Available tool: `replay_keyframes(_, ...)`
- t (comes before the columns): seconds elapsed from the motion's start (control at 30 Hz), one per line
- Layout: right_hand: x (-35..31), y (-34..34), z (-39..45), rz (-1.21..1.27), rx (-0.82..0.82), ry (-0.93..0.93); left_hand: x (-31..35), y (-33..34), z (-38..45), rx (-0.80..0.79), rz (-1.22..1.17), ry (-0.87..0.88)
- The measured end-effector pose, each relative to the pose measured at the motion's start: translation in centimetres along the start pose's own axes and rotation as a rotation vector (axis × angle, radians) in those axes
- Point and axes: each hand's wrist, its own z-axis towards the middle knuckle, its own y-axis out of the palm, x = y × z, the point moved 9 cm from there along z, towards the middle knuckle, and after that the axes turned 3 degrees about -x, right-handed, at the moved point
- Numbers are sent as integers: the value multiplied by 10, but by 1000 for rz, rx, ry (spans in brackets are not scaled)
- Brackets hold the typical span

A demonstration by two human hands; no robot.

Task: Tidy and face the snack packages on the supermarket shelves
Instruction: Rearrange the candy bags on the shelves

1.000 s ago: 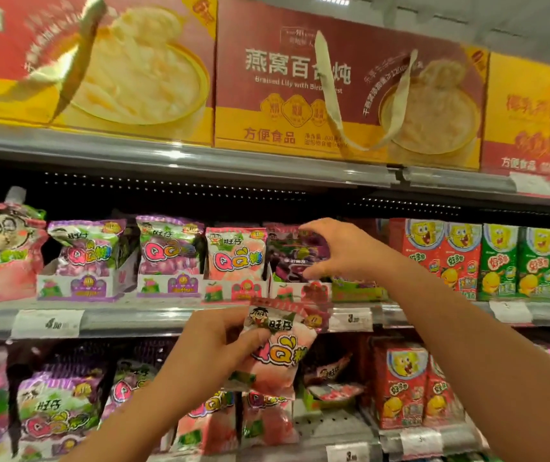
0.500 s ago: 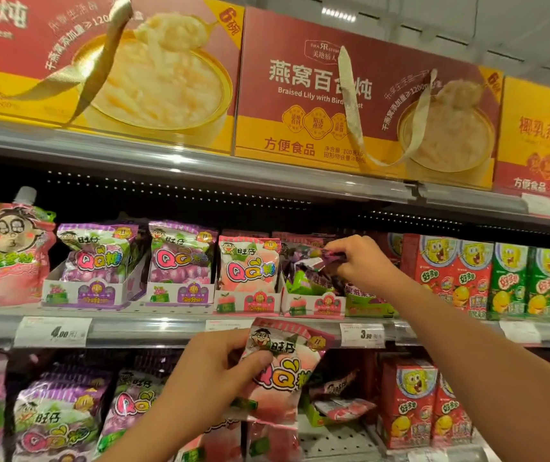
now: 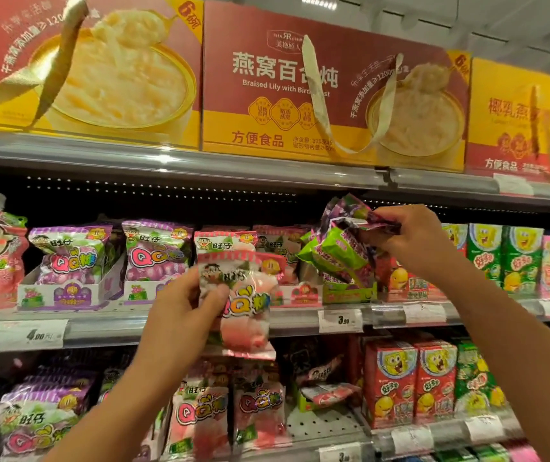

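My left hand [image 3: 180, 308] grips a pink peach QQ candy bag [image 3: 243, 305] in front of the middle shelf, level with the pink bags [image 3: 223, 243] standing in their display tray. My right hand [image 3: 406, 238] pinches a small bunch of purple and green snack packets [image 3: 340, 241], lifted above a green display tray [image 3: 346, 291] on the same shelf. Purple grape QQ bags [image 3: 153, 251] stand in trays to the left.
Large red and yellow gift boxes [image 3: 300, 91] fill the top shelf. Red and green drink cartons [image 3: 506, 258] stand to the right. The lower shelf holds more QQ bags [image 3: 200, 418], loose packets [image 3: 326, 391] and cartons [image 3: 410, 381]. Price tags line the shelf rail [image 3: 100, 325].
My right hand has lifted the purple and green packets up out of their tray. My left hand has raised the pink bag up to the middle shelf.
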Motion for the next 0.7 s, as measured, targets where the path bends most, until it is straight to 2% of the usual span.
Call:
replay_keyframes(0.13, 12, -17, -26, 191, -86, 67, 31, 4, 36, 53, 85, 112)
replay_keyframes(0.23, 10, -27, -44, 298, -126, 53, 45, 26, 64, -2, 92, 99)
replay_keyframes(0.4, 14, -46, -69, 282, -131, 78, 59, 52, 99, -6, 60, 129)
replay_keyframes(0.57, 21, -73, -84, 232, -108, 97, 42, 87, 130, -133, 262, 5)
replay_keyframes(0.7, 16, -89, -92, 161, -90, 62, 29, 92, 145, -43, 218, -44)
